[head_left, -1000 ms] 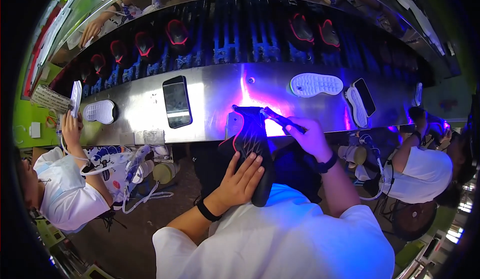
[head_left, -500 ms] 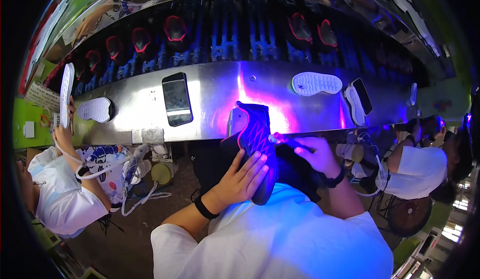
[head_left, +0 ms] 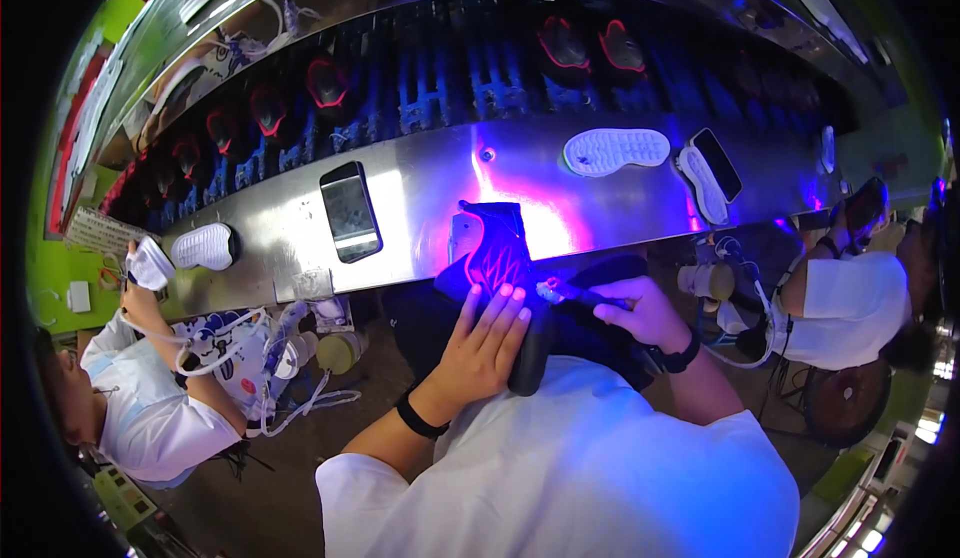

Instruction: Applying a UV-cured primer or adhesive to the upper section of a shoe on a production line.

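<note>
A dark shoe upper [head_left: 500, 243] with red zigzag lines stands tilted at the bench's near edge, over my lap, under blue-violet light. My left hand [head_left: 482, 350] lies over its lower part, fingers together and pressed on its side, steadying it. In my right hand [head_left: 648, 316] is a dark-handled brush [head_left: 578, 294], its pale tip close to the shoe's right side. Whether the tip touches the shoe I cannot tell. The shoe's underside and the part beneath my left palm are hidden.
On the metal bench [head_left: 415, 173] lie a phone [head_left: 350, 212], white soles [head_left: 617, 150] and another phone [head_left: 717, 165]. Behind runs a dark conveyor [head_left: 440, 58] carrying several red-edged shoe uppers. Co-workers sit at left, holding a white sole [head_left: 150, 263], and at right.
The whole view has turned slightly. My hands keep their places on the shoe and brush. The left co-worker's white sole, upright before, is now lower and tilted.
</note>
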### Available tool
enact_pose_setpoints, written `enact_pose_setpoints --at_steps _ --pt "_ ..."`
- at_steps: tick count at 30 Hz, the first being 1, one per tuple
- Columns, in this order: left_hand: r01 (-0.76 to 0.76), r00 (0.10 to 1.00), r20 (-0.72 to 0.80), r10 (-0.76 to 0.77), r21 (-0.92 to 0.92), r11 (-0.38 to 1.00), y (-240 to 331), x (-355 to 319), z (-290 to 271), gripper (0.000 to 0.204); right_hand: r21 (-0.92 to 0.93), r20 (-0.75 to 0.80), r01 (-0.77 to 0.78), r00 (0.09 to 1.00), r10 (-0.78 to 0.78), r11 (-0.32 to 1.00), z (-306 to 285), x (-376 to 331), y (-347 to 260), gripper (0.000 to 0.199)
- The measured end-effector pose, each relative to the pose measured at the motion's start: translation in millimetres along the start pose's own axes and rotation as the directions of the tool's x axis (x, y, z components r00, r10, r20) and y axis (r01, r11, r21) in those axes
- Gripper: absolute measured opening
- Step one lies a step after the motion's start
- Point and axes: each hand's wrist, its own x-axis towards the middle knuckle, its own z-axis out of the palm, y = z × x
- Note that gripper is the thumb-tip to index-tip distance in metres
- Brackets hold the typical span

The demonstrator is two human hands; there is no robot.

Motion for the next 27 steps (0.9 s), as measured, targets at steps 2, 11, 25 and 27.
enact_pose_setpoints --at_steps 2,11,25,27 --pt "0.013 1.000 -0.018 -0.013 -0.019 1.000 4 6 2 0.043 -0.012 -0.016 0.005 1.000 -0.005 1.000 -1 -9 0 0.031" --pt "0.105 0.991 -0.076 -0.108 -0.042 0.994 27 48 5 0.070 0.003 -0.063 0.110 0.992 -0.110 0.994 -14 -31 -8 0.032" --pt "0.190 0.978 -0.096 -0.186 0.036 0.981 42 121 8 0.068 0.339 -0.141 0.071 0.990 -0.024 0.938 -8 -80 16 0.035" --pt "0.227 0.968 -0.130 -0.216 0.073 0.971 40 132 11 0.066 0.308 -0.286 0.106 0.958 -0.014 0.946 -2 -83 10 0.035"
